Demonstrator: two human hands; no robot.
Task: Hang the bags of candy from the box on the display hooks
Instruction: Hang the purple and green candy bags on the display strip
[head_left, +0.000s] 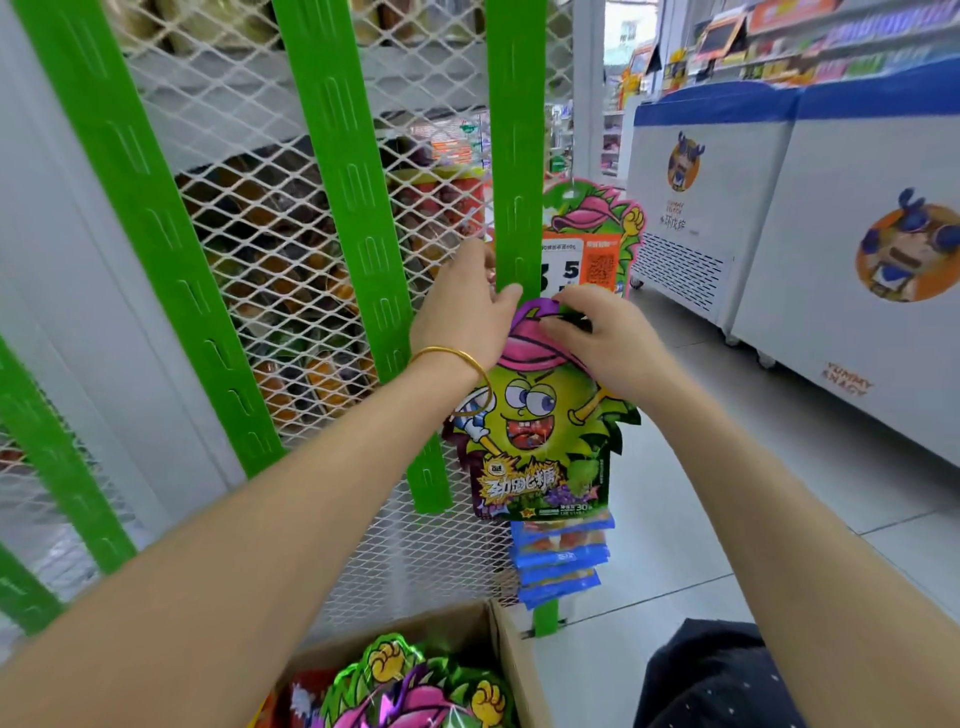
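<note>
A green and pink candy bag (540, 426) with a cartoon face hangs against the right green display strip (517, 156). My right hand (608, 338) pinches the bag's top edge. My left hand (467, 306), with a gold bangle on the wrist, grips the strip beside the bag's top. The hook itself is hidden by my fingers. Another bag of the same kind (587, 234) hangs higher on the strip. The cardboard box (511, 660) stands below, with more candy bags (415, 686) in it.
Blue packets (561, 561) hang below the held bag on the same strip. Two more green strips (337, 156) cross a white mesh panel (244, 104) to the left. White chest freezers (779, 208) stand to the right across a tiled floor.
</note>
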